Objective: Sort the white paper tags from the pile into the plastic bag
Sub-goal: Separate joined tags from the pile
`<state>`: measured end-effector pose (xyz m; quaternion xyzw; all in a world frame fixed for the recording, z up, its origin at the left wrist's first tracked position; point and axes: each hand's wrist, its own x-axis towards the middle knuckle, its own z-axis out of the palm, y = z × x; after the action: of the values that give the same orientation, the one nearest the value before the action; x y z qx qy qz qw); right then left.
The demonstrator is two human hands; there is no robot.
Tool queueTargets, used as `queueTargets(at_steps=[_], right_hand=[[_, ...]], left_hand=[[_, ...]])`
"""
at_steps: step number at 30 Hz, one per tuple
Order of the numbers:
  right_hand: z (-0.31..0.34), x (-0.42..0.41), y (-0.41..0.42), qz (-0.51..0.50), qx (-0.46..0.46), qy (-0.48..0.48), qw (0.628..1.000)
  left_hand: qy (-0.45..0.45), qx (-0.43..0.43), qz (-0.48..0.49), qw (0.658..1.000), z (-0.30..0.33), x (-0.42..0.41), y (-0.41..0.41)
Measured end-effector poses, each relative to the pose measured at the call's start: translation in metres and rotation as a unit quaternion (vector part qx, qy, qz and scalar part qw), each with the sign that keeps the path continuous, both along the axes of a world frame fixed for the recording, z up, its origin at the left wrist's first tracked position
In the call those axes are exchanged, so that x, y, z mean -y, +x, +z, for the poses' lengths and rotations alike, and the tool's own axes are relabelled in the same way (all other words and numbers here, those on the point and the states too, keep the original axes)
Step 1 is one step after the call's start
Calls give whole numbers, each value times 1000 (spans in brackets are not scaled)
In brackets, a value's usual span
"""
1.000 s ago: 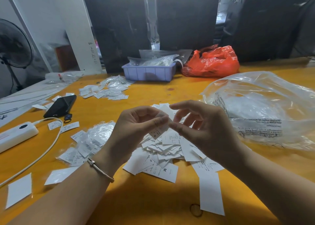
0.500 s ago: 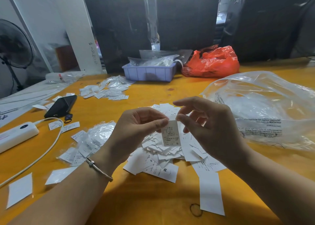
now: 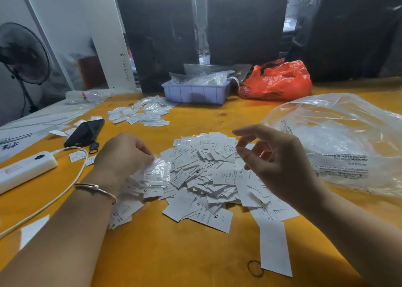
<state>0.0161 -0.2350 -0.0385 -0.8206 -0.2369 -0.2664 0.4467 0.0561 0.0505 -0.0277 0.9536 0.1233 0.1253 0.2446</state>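
A pile of white paper tags lies in the middle of the orange table. At the pile's left edge lies a small clear plastic bag with tags inside. My left hand is down at this bag, fingers curled, and pinches a white paper tag at the bag's edge; motion blur hides the tag's outline. My right hand hovers over the right side of the pile with relaxed, spread fingers and holds nothing.
A large crumpled clear bag lies on the right. Behind are an orange bag, a lilac tray and more bagged tags. On the left are a phone and a power strip with its cable.
Both hands held one tag up over the pile. My left hand has since dropped left to the small clear bag, and my right hand has let go and opened.
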Motion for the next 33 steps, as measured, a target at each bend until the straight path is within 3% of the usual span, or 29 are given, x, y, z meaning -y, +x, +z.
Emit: queueTargets(at_steps=[11, 16, 19, 22, 27, 33], right_hand=[[-4, 5, 6, -13, -21, -38, 999], [-2, 6, 7, -13, -25, -80, 996], [0, 10, 9, -57, -32, -148, 987], [4, 20, 16, -181, -22, -251, 951], [16, 55, 31, -361, -44, -294, 884], [6, 80, 44, -413, -212, -371, 804]], left_hand=[[135, -12, -2, 991, -8, 3, 2], [73, 169, -106, 977, -5, 22, -5], [-8, 206, -207, 956, -6, 41, -13], [-33, 182, -269, 945, -12, 52, -17], [-70, 157, -290, 941, -17, 56, -17], [-89, 137, -277, 947, -20, 55, -15]])
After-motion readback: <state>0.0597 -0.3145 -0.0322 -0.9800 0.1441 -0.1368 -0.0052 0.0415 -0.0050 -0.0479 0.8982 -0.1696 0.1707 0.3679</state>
